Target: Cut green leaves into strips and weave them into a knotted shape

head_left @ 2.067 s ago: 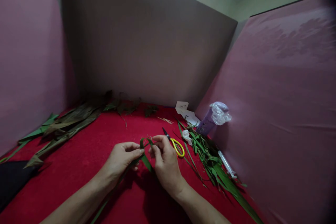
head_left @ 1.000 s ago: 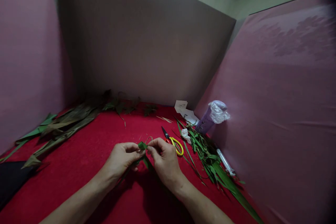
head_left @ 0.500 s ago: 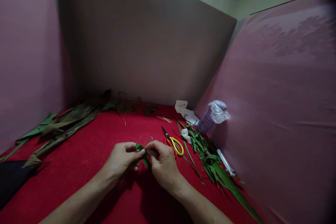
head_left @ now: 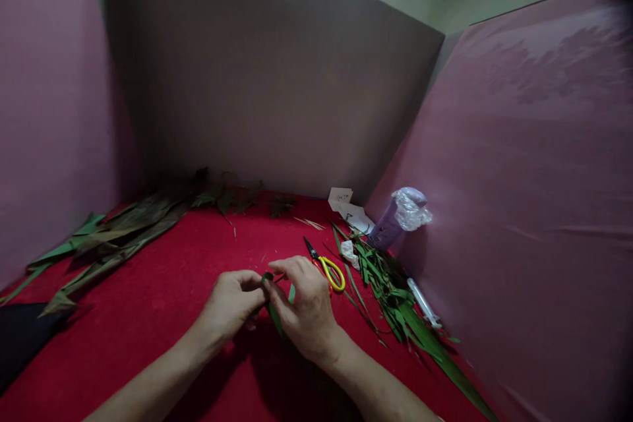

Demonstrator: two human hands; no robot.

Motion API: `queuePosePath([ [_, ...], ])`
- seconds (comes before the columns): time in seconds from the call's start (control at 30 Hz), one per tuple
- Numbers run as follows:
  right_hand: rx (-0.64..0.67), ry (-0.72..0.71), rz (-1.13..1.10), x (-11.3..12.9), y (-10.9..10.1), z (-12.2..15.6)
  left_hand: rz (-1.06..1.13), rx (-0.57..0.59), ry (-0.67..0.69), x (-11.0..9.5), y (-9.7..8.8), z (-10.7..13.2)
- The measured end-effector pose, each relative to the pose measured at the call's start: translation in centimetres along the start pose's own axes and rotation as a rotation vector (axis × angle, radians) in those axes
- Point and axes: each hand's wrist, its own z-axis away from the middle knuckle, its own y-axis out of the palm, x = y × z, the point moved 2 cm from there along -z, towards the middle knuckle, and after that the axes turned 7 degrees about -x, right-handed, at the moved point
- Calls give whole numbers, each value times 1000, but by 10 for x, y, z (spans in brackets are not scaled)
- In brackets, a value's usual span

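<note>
A narrow green leaf strip [head_left: 275, 314] is folded between my two hands over the red cloth [head_left: 163, 290]. My left hand [head_left: 232, 306] pinches the strip's folded part from the left with thumb and fingers closed. Pressed close against it, my right hand [head_left: 304, 306] grips the same strip, fingers curled round it. A free end of the strip runs down toward me between the wrists. Yellow-handled scissors [head_left: 329, 269] lie just right of my right hand, not touched.
A heap of cut green leaf strips [head_left: 395, 303] lies at the right beside a purple cup wrapped in plastic [head_left: 398, 216] and white paper scraps [head_left: 349, 208]. Long dried and green leaves [head_left: 119, 234] stretch across the back left. A white tube [head_left: 422, 303] rests by the right wall.
Both hands have stayed together on the leaf strip while working the fold. The right hand has turned over the strip and slid slightly left and nearer; the open loop seen earlier has been pressed tight.
</note>
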Motion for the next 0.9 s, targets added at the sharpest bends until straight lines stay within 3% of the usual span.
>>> queuePosePath([
  [0.47, -98, 227, -130, -6, -1, -4, 67, 49, 30, -5, 0, 4],
  [0.9, -142, 396, -269, -14, 1, -6, 32, 19, 30, -11, -1, 9],
])
